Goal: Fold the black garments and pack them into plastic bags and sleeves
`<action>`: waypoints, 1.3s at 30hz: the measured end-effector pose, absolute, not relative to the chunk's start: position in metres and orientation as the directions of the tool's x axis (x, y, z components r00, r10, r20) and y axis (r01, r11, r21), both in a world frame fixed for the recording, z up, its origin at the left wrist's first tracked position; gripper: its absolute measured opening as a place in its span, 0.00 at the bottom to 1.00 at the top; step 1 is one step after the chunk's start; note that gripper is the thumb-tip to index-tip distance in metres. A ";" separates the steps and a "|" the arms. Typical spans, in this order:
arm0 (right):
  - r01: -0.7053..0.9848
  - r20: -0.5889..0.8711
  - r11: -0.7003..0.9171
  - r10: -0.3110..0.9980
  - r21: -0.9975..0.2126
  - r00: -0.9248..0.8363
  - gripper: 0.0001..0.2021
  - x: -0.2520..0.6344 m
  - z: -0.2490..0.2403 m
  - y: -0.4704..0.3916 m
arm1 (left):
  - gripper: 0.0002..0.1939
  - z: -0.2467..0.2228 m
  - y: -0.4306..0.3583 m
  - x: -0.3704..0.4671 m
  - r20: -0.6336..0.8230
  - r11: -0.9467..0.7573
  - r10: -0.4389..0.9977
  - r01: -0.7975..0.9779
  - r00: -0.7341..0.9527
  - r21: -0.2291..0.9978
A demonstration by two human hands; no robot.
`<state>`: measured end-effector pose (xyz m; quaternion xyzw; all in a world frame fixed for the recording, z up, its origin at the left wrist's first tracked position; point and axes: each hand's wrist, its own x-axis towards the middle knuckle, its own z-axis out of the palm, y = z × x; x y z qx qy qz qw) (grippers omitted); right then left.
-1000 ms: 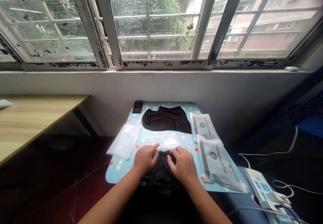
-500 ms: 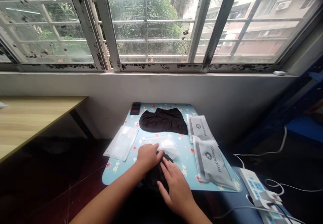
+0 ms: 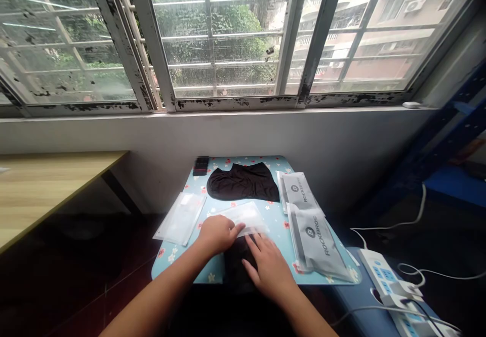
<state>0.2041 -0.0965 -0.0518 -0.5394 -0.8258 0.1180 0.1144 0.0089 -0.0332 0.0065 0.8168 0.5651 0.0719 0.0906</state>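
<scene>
A frosted clear plastic bag lies at the middle of the small table. My left hand is closed on its near left edge, thumb pointing right; the other fingertips are partly hidden. Below the bag, a black piece of fabric runs toward the table's near edge, its top end meeting the bag's near edge. Whether any of it is inside the bag I cannot tell. My right hand rests on the fabric's right side, fingers stretched out and slightly apart. Beyond the bag, a black balaclava-like fabric cover lies flat.
The light-blue floral table holds more clear bags at left and grey ROCKBROS packages at right. A blurred dark item sits at the far left corner. A power strip with cables stands at right, a wooden desk at left.
The black fabric under my hands has gone from bunched to flatter and straighter. The bag's near part lies lower and smoother. Both hands stay close to the bag's near edge; the view has shifted slightly.
</scene>
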 end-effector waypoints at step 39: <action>0.775 0.028 0.515 0.839 -0.367 -0.544 0.19 0.190 -0.031 -0.074 | 0.28 -0.044 0.004 0.012 0.057 -0.718 0.628 0.550 0.776 0.426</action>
